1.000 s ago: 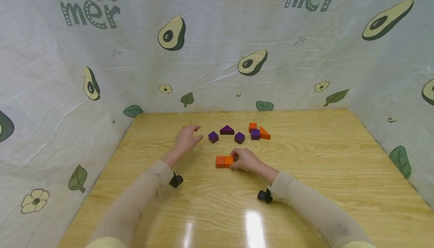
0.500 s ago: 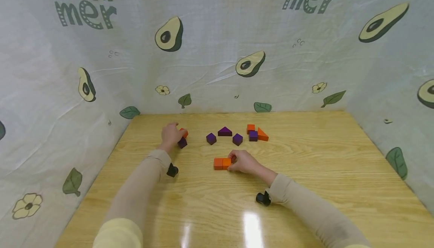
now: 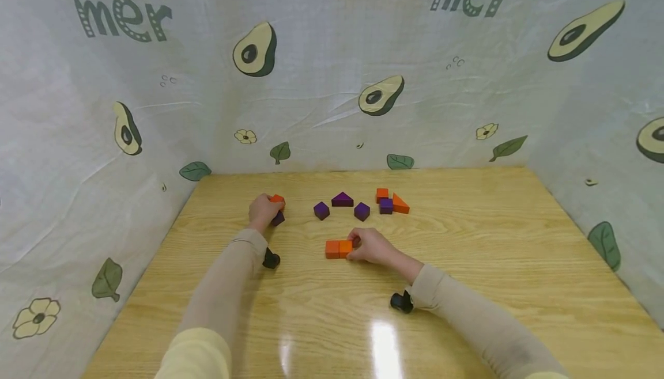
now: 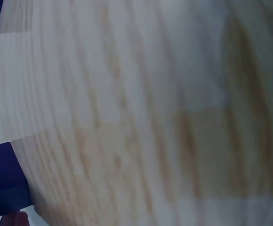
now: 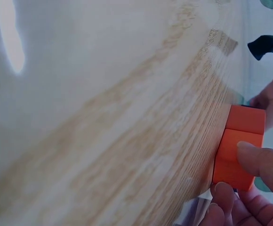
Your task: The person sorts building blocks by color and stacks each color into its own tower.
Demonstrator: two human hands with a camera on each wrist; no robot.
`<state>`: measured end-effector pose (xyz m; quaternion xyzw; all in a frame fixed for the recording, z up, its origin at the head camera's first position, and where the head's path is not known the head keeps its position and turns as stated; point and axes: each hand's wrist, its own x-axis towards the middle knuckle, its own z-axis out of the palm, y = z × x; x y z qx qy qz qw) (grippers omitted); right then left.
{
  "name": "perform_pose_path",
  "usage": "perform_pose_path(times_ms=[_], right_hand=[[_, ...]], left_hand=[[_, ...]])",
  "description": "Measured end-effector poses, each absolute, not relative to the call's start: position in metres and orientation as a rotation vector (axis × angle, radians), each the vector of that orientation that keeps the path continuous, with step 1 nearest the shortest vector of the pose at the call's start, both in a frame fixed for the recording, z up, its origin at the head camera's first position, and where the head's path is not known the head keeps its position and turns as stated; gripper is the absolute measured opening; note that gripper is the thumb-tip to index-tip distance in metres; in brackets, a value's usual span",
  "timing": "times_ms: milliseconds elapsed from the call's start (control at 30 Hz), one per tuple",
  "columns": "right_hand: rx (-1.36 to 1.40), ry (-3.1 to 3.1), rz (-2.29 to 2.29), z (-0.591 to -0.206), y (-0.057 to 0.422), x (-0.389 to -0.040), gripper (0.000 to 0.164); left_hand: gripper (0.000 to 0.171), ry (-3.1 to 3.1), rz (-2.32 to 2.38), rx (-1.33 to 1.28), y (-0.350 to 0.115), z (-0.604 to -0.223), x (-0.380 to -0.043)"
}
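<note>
My left hand [image 3: 263,212] reaches to the back left, its fingers closed about an orange block [image 3: 278,200]. Just in front of that block lies a purple block [image 3: 278,218], partly covered by the hand. In the left wrist view, a purple block [image 4: 5,176] shows at the left edge, fingertips [image 4: 15,219] below it. My right hand [image 3: 374,246] pinches the right one of two orange cubes [image 3: 345,248] between thumb and fingers on the table. The left orange cube [image 3: 332,249] stands flush against it.
Behind the pair lie two purple cubes [image 3: 321,211] and a purple triangular block [image 3: 342,199]. Right of these sit an orange cube [image 3: 382,194], a purple cube [image 3: 386,206] and an orange triangle [image 3: 400,204]. Printed cloth [image 3: 321,68] walls the wooden table [image 3: 467,241] behind and at both sides.
My left hand has moved left, past the orange and purple blocks, and its fingers have closed on the orange one. The right hand stays on its orange cube.
</note>
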<state>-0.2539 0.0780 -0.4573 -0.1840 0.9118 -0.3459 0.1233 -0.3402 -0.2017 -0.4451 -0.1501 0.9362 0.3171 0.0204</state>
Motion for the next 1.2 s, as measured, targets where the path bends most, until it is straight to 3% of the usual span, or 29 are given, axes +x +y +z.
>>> perform_pose_path(times_ms=[467, 867, 1200], right_hand=[[-0.583, 2.662, -1.010, -0.458, 0.078, -0.255, 0.030], [-0.576, 2.676, -0.989, -0.457, 0.078, -0.258, 0.031], [-0.580, 2.666, -1.004, -0.457, 0.079, -0.256, 0.030]], left_hand=[[0.046, 2.945, 1.036, -0.357, -0.197, -0.441, -0.341], [0.045, 2.987, 1.043, 0.081, -0.180, -0.413, -0.320], [0.039, 2.789, 1.100, 0.404, -0.160, -0.414, -0.288]])
